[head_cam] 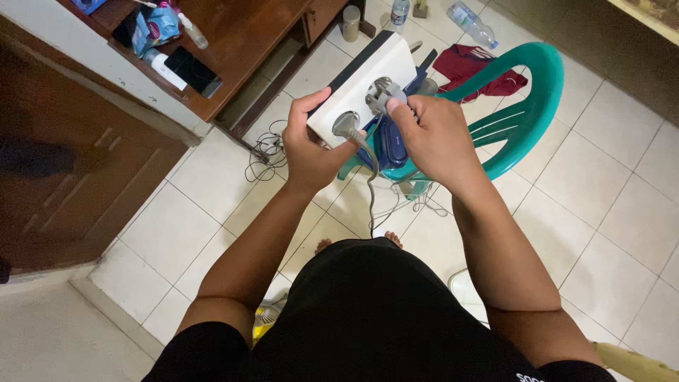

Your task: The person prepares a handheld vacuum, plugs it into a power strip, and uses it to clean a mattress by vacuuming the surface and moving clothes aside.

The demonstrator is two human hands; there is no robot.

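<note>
Left hand (310, 145) gripping white power strip (364, 85) at its near end — held above green chair (527, 106). Right hand (433, 131) fingers (396, 110) pinching grey plug (384, 92) in second socket — another plug (345, 124) seated nearer.

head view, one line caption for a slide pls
Left hand holds a white power strip while right hand grips a grey plug, above a green plastic chair.

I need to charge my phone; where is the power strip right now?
In the head view, the white power strip is held up at top centre, left hand gripping its near end, right hand at a socket, above the green plastic chair.
</note>
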